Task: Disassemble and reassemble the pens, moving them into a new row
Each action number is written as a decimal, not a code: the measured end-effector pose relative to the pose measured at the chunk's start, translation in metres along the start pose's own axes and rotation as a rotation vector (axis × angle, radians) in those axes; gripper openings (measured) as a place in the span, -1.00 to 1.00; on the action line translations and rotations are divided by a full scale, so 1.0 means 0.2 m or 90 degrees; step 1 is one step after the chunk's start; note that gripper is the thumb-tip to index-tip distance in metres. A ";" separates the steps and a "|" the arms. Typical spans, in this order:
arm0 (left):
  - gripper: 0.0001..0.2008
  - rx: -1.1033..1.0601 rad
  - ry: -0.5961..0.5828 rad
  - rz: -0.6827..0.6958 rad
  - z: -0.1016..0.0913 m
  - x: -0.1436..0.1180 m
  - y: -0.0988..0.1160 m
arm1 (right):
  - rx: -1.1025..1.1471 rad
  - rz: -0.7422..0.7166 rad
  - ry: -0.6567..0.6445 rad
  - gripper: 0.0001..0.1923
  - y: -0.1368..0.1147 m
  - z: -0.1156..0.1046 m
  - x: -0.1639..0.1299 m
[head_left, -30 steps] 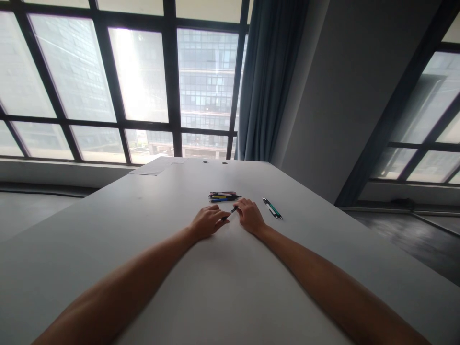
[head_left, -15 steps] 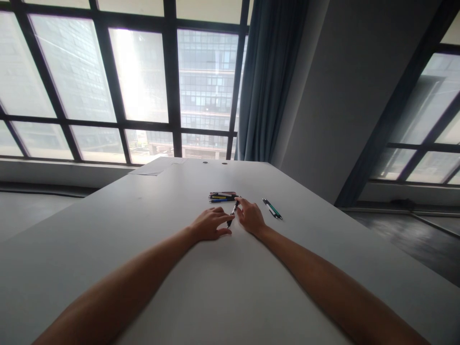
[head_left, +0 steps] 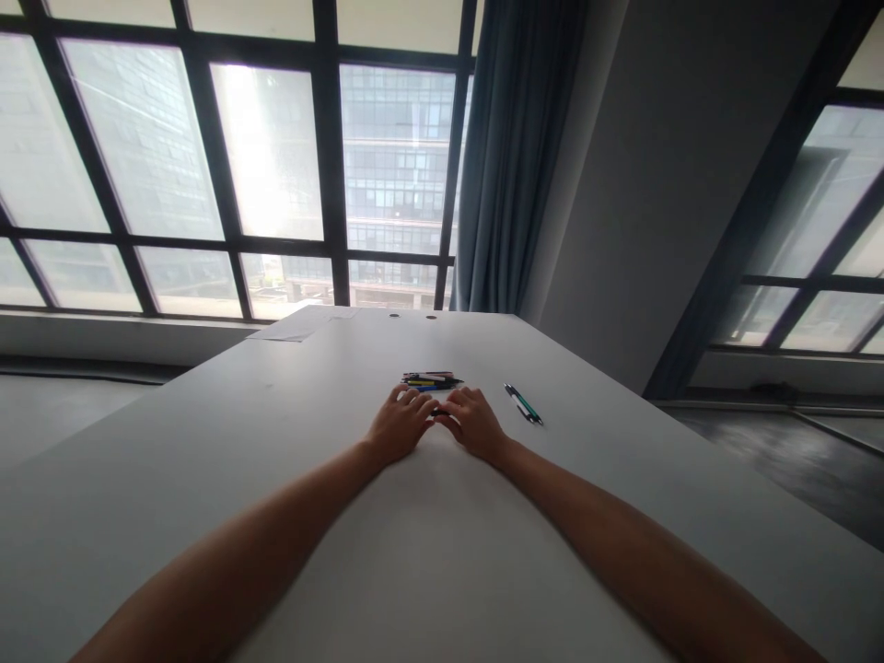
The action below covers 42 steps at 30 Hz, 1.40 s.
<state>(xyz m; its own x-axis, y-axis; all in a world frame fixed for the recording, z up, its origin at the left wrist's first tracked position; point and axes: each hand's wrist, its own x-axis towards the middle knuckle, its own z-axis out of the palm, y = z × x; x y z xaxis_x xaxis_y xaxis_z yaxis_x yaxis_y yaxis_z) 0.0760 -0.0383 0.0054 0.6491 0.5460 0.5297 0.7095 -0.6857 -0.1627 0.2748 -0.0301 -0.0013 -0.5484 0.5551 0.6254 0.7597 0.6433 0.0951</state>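
Observation:
My left hand (head_left: pixel 399 424) and my right hand (head_left: pixel 474 421) meet over the middle of the white table. Between their fingertips is a dark pen (head_left: pixel 439 412), mostly covered by the fingers. Both hands are closed on it, one at either end. Just beyond the fingers lies a small pile of several pens (head_left: pixel 429 378), black, yellow and blue among them. To the right of my right hand, a green pen (head_left: pixel 529 405) and a black-and-white pen (head_left: pixel 517 403) lie side by side at a slant.
The white table (head_left: pixel 442 552) stretches away toward the windows. Sheets of paper (head_left: pixel 290 325) lie at its far left corner. Two dark round fittings sit near the far edge. A blue curtain (head_left: pixel 494 184) hangs behind the table.
The pen between my hands has turned from slanting upright to lying roughly crosswise. My left hand has moved up and closed its fingers round it; my right fingers have curled down.

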 end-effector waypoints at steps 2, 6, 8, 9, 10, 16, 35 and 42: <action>-0.72 -0.021 -0.030 -0.019 0.01 0.00 0.00 | 0.032 -0.005 0.001 -0.65 -0.02 0.00 0.00; -0.72 -0.026 -0.069 -0.099 0.02 -0.01 -0.01 | 0.087 0.071 0.019 -0.59 -0.01 0.02 0.00; -0.75 -0.028 -0.060 -0.106 0.01 -0.01 -0.01 | 0.110 0.095 0.003 -0.55 0.00 0.03 -0.01; -0.76 -0.033 -0.054 -0.098 0.01 -0.02 0.00 | 0.125 0.094 -0.008 -0.55 0.01 0.03 -0.01; -0.77 -0.039 -0.050 -0.087 0.00 -0.02 0.00 | 0.140 0.087 -0.016 -0.55 0.01 0.04 -0.01; -0.70 -0.044 -0.077 -0.089 -0.02 -0.02 0.00 | 0.186 0.060 -0.044 -0.59 0.00 0.05 0.00; -0.75 -0.020 -0.092 -0.112 0.00 -0.02 0.00 | 0.187 0.012 0.017 -0.51 0.00 0.01 0.01; -0.71 -0.020 -0.107 -0.120 -0.01 -0.03 0.00 | 0.153 -0.039 0.044 -0.52 0.01 0.01 0.00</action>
<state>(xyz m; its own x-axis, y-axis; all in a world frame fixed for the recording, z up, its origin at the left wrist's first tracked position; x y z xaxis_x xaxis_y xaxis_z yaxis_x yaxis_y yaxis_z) 0.0722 -0.0420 0.0041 0.5448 0.7361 0.4017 0.8149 -0.5777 -0.0467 0.2754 -0.0271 -0.0024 -0.5589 0.4790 0.6769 0.6165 0.7859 -0.0471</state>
